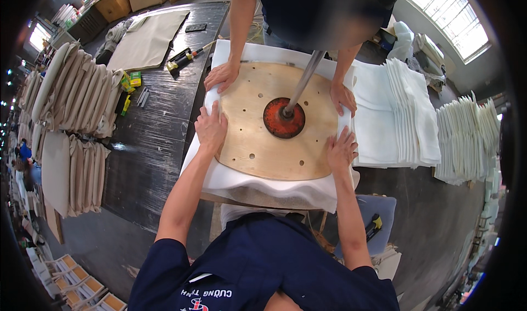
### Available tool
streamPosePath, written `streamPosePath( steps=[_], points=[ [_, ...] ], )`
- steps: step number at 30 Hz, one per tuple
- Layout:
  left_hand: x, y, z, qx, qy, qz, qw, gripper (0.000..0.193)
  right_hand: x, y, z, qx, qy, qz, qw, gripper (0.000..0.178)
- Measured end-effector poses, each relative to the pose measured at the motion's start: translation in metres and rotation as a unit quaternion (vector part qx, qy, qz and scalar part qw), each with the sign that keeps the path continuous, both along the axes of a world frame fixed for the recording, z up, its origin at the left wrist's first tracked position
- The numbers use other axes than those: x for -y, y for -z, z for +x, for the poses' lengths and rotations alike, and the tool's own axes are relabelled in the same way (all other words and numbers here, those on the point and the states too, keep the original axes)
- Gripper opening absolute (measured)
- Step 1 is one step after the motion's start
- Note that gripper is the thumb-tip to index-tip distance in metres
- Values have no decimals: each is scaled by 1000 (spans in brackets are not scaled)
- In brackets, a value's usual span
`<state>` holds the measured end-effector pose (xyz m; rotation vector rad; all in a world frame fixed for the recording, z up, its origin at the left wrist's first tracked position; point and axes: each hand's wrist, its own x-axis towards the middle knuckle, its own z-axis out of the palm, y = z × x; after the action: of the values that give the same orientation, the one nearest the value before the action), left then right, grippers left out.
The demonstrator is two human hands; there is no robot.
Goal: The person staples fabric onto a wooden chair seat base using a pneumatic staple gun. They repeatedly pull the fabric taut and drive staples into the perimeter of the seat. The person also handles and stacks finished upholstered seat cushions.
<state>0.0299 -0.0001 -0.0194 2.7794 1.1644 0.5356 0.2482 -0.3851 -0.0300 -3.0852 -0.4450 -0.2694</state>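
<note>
A pale wooden board (280, 157) with several drilled holes lies on a white padding sheet (241, 184). A round orange-red press plate (273, 125) on a metal rod bears on the board's middle. My left hand (211, 127) grips the padding along the board's left edge, fingers curled over it. At the right edge my right hand (341, 150) holds the padding, thumb toward the board and fingers over the fold. Across from me, a co-worker's hands press the same padding: one hand (223, 76) at the far left corner, the other hand (343, 98) at the far right.
White padding sheets (401, 113) are stacked to the right. Beige cushioned pieces (82, 94) are piled on the dark table (148, 162) at left, near a staple gun (184, 60) and small boxes (132, 80). Another staple gun (374, 227) lies on a blue-grey seat (384, 206) near my right arm.
</note>
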Motion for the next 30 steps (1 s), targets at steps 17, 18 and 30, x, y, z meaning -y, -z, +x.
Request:
streamPosePath(
  steps=[17, 18, 30],
  points=[
    [4, -1, -3, 33, 0, 55, 998, 56, -10, -6, -21, -54, 17, 81, 995, 77],
    [6, 0, -9, 9, -10, 38, 999, 53, -10, -7, -27, -64, 10, 77, 995, 77],
    [19, 19, 1, 82, 15, 15, 996, 46, 9, -5, -28, -52, 1, -12, 999, 51]
  ],
)
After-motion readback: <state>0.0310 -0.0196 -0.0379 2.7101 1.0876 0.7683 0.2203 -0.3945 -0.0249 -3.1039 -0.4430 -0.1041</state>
